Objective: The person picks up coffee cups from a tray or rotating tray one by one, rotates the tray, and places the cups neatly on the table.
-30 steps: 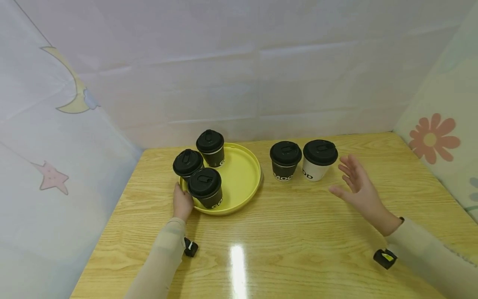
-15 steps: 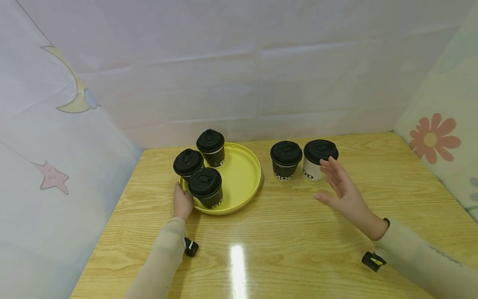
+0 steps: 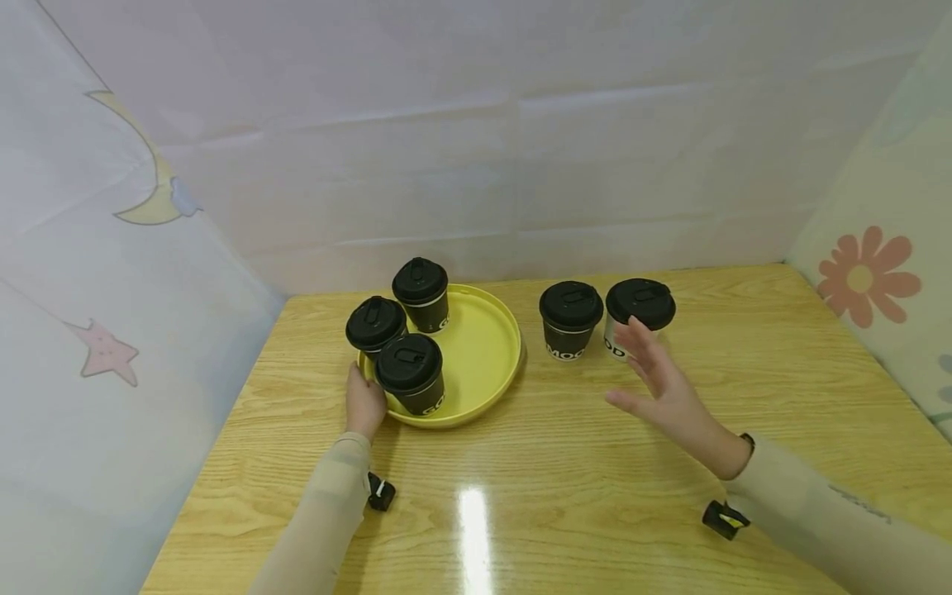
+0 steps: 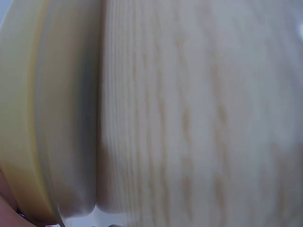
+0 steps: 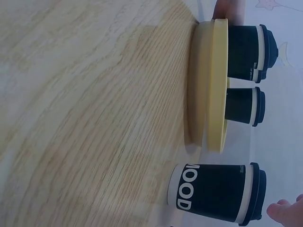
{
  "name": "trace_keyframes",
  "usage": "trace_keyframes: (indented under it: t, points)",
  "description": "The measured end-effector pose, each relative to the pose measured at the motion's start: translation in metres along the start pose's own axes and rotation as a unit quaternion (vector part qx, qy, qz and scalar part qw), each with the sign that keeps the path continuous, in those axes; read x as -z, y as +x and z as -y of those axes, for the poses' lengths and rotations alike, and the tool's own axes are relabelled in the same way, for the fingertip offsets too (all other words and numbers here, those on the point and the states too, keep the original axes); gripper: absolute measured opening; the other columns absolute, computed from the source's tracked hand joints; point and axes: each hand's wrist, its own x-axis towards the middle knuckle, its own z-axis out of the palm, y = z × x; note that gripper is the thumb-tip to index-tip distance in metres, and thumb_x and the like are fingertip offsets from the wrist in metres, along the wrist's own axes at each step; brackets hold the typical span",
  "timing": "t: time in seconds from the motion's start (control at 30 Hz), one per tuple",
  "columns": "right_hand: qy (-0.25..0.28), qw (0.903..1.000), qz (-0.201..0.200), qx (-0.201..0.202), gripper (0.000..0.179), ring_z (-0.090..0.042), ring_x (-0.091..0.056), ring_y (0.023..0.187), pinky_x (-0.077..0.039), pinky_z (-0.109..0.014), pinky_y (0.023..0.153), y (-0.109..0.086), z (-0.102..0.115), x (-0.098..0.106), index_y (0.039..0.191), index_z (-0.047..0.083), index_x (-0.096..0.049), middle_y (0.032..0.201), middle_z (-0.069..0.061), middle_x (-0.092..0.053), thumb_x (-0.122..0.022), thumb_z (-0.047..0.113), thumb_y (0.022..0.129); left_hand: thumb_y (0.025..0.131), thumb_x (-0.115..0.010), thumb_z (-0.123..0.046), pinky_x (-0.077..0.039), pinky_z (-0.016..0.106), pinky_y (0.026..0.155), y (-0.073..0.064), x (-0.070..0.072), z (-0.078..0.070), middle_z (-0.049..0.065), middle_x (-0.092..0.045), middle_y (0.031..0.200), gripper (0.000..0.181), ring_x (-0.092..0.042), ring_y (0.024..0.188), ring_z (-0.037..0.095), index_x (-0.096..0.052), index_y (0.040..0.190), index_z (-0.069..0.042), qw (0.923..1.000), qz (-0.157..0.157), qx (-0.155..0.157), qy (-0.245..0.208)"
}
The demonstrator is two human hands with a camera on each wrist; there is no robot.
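Observation:
In the head view my left hand (image 3: 364, 405) grips the left edge of a round yellow tray (image 3: 487, 355). On the tray's left half stand a back black paper cup (image 3: 429, 317), a left black paper cup (image 3: 375, 322) and a front black paper cup (image 3: 409, 372), all with black lids. To the tray's right, a black paper cup (image 3: 567, 339) marked MOOD stands upright beside a white paper cup (image 3: 641, 302) with a black lid. My right hand (image 3: 669, 405) holds nothing; its spread fingers overlap the white cup in the head view.
Everything stands on a wood-grain table (image 3: 550, 496). A pale fabric backdrop (image 3: 476, 182) rises right behind the tray and cups, with printed side panels at left and right. The tray's low wall (image 5: 218, 85) shows in the right wrist view.
My right hand has moved left, from the right of the white cup to in front of it, fingers still spread. My left hand, the tray and the cups have stayed in place.

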Motion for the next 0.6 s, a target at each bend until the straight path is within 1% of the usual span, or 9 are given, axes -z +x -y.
trace_keyframes:
  t: [0.17,0.27,0.33,0.43,0.53,0.6]
  points:
    - [0.004,0.9999,0.008,0.009,0.092,-0.002,-0.03,0.138,-0.027,-0.013,0.107,0.003,-0.003,-0.006,0.156,0.006,-0.015,0.151,0.011,-0.032,-0.063,-0.019,0.082,0.099,-0.019,0.001,-0.015,0.05,0.116,-0.001,0.0,-0.001,0.035,-0.006,0.154,0.055,-0.011,0.143,0.044,0.0,0.149,0.015,1.0,0.003,0.001,0.001]
    - [0.005,0.9998,0.013,0.014,0.092,-0.002,-0.031,0.137,-0.027,-0.013,0.107,0.005,-0.003,-0.011,0.156,0.007,-0.016,0.151,0.013,-0.032,-0.064,-0.018,0.082,0.099,-0.019,0.0,-0.015,0.05,0.116,-0.003,0.0,-0.001,0.035,-0.005,0.154,0.055,-0.01,0.143,0.045,0.0,0.149,0.015,1.0,0.002,0.0,0.005]
    - [0.004,0.9997,0.016,0.017,0.091,-0.002,-0.031,0.137,-0.026,-0.013,0.107,0.007,-0.004,-0.014,0.156,0.006,-0.016,0.152,0.012,-0.032,-0.065,-0.016,0.082,0.099,-0.019,0.001,-0.015,0.05,0.116,-0.003,0.0,-0.001,0.036,-0.005,0.154,0.055,-0.01,0.143,0.045,0.0,0.148,0.015,1.0,0.0,-0.001,0.005]
    - [0.001,0.9996,0.022,0.017,0.09,-0.001,-0.03,0.138,-0.025,-0.012,0.107,0.01,-0.004,-0.019,0.155,0.003,-0.015,0.152,0.012,-0.031,-0.065,-0.015,0.082,0.099,-0.02,0.001,-0.015,0.05,0.116,-0.002,0.0,-0.001,0.036,-0.006,0.154,0.055,-0.011,0.142,0.045,0.0,0.148,0.015,1.0,-0.002,-0.002,0.006]
    - [-0.003,0.9995,0.028,0.01,0.088,-0.001,-0.03,0.138,-0.025,-0.013,0.108,0.012,-0.004,-0.024,0.153,-0.005,-0.012,0.154,0.007,-0.03,-0.066,-0.013,0.084,0.099,-0.02,0.001,-0.015,0.05,0.116,-0.002,0.0,-0.001,0.036,-0.006,0.154,0.055,-0.01,0.143,0.045,0.0,0.148,0.015,1.0,0.001,-0.002,0.003]
    - [-0.009,0.9994,0.032,0.004,0.087,0.0,-0.029,0.138,-0.023,-0.013,0.109,0.014,-0.004,-0.027,0.151,-0.009,-0.01,0.156,-0.003,-0.028,-0.066,-0.012,0.084,0.099,-0.02,0.001,-0.015,0.05,0.116,-0.002,0.0,-0.001,0.035,-0.005,0.154,0.056,-0.01,0.143,0.044,0.001,0.149,0.015,1.0,0.002,0.0,0.001]
